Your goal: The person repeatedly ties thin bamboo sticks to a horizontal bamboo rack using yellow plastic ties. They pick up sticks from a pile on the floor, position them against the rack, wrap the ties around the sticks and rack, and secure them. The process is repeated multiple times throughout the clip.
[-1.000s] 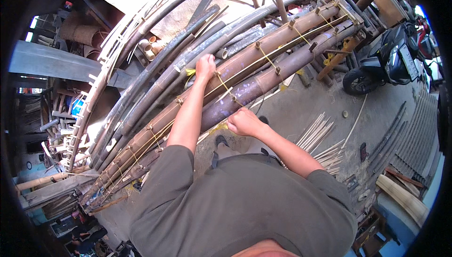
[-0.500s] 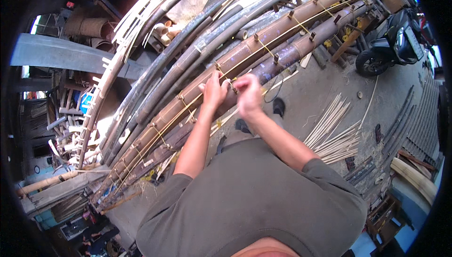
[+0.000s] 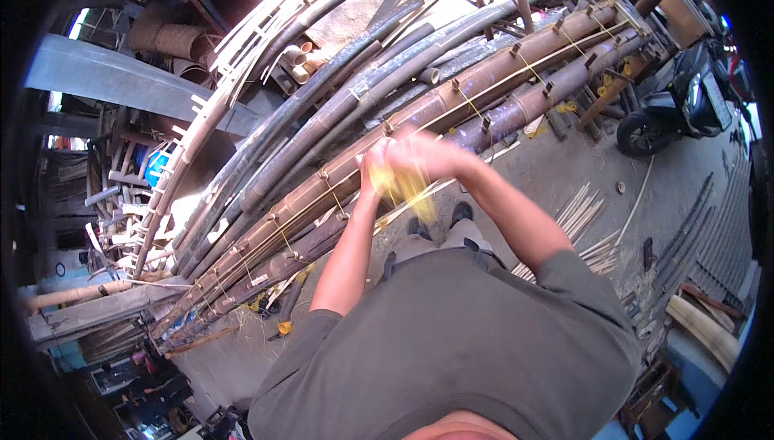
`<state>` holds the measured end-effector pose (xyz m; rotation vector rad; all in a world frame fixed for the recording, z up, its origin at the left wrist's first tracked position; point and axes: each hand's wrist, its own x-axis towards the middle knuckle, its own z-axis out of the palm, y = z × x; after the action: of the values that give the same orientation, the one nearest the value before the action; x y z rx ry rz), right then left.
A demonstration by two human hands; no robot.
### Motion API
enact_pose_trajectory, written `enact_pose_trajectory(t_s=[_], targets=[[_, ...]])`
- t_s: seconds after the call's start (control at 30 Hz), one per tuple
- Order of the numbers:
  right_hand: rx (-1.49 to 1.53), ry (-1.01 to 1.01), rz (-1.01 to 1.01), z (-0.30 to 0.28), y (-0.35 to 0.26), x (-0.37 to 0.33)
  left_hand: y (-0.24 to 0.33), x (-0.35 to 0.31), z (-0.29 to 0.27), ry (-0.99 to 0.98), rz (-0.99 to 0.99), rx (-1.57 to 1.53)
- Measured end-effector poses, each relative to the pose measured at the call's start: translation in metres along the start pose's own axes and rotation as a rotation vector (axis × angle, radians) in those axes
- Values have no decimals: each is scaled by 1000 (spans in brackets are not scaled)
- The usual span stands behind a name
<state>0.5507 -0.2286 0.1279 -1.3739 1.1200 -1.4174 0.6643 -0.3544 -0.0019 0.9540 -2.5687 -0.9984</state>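
Both hands meet above the middle of a long brown bamboo pole point(image 3: 423, 107), close to one of its short upright pegs point(image 3: 388, 128). My left hand point(image 3: 372, 168) is closed at the pole's near side; what its fingers grip is hidden. Against it, my right hand point(image 3: 427, 158) is smeared by motion and looks closed. A blurred bunch of yellow string point(image 3: 409, 186) hangs from my right hand. Alongside runs a second bamboo pole point(image 3: 524, 105), also pegged. Thin yellow lines point(image 3: 528, 64) cross between pegs of the two poles.
Dark curved poles point(image 3: 322, 122) lie beyond the frame. A curved rack with pale pegs point(image 3: 184, 150) stands at the left. Thin split sticks point(image 3: 576, 218) lie on the floor to the right, and a motorbike point(image 3: 677, 110) is parked at the far right.
My right hand has swung in against the left, and a bunch of yellow string now shows below it. The whole view has shifted slightly.
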Motion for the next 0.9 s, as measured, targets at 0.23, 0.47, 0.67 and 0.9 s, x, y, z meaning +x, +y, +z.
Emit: enact_pose_trajectory(t_s=[0.23,0.47,0.67,0.9], targets=[[-549,40,319,55,110,-72,39,28,-13,29,88,-288],[-841,42,269,71,114,-80,-44,131,19,128,103,3],[-1039,125,290,135,116,-72,-36,97,-56,57,286,192],[-633,19,562,246,119,-63,-127,-66,-132,-187,79,233]])
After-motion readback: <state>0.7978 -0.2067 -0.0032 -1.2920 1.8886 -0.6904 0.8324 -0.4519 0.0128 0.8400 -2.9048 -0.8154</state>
